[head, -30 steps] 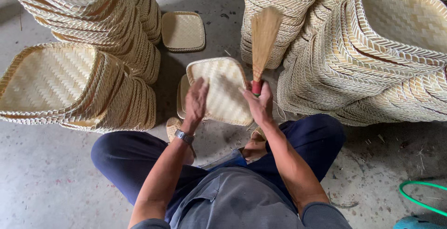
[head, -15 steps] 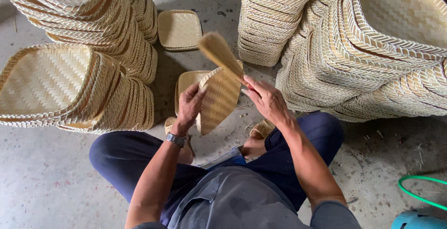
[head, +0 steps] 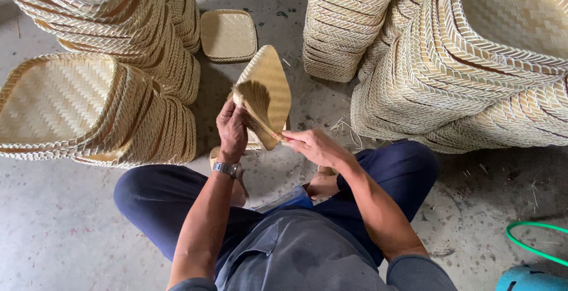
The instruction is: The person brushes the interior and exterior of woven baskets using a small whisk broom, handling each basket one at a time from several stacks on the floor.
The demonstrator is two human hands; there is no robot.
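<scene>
Tray [head: 269, 84] tipped upright since, left hand [head: 232, 131] gripping it, right hand [head: 313, 144] gripping brush [head: 255, 106]

The left hand [head: 232, 130] hides the bottom of the tray [head: 269, 89] it holds. The brush [head: 255, 108] is blurry, and the right hand [head: 316, 147] covers its handle. The basket stacks [head: 473, 72] are cut off at the top and right edges. Only a bit of the green hose [head: 532, 240] shows. The person's knees hide one foot [head: 322, 184].
</scene>
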